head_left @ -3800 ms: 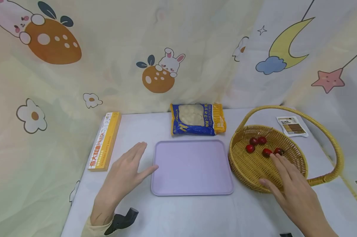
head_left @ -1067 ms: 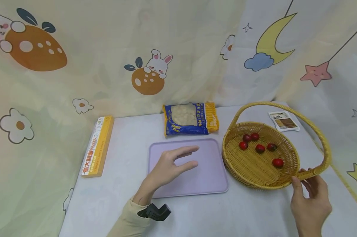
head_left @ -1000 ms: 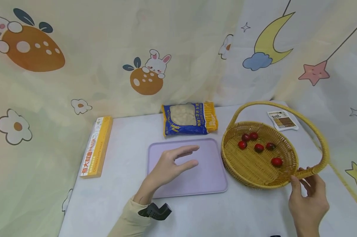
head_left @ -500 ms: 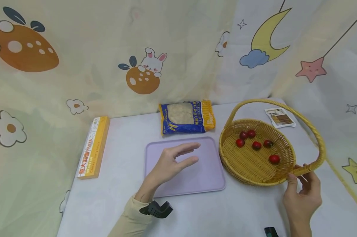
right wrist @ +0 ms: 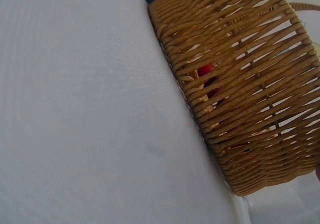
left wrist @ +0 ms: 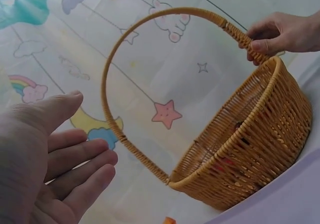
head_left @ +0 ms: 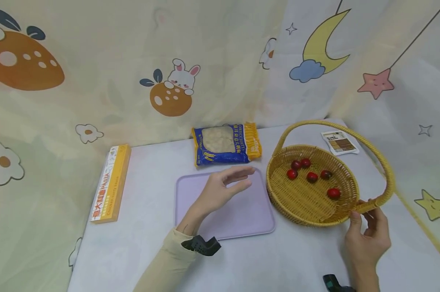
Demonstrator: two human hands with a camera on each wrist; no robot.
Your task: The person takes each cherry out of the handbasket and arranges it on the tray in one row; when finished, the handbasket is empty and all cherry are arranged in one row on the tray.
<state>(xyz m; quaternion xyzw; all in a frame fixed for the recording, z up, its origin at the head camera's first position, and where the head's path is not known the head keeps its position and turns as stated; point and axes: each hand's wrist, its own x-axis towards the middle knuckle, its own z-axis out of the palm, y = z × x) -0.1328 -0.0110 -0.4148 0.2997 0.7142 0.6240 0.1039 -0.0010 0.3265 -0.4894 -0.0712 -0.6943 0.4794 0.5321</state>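
A round wicker basket with a tall arched handle stands on the right of the table. Several dark red cherries lie inside it. Low on the near side of that handle, my right hand grips it with thumb and curled fingers; the right wrist view shows mostly the woven wall. My left hand hovers over the lilac tray, fingers extended and thumb apart, holding nothing. In the left wrist view its palm faces the basket without touching it.
Behind the tray lies a blue and yellow bag of orecchiette pasta. A yellow and white pasta box is at the left edge. A small white and brown packet sits behind the basket. A printed cloth hangs at the back.
Since the oldest frame, my right hand has gone from over the basket to its handle, and my left hand has come over the tray. Lately the left hand shifts slightly right and away.
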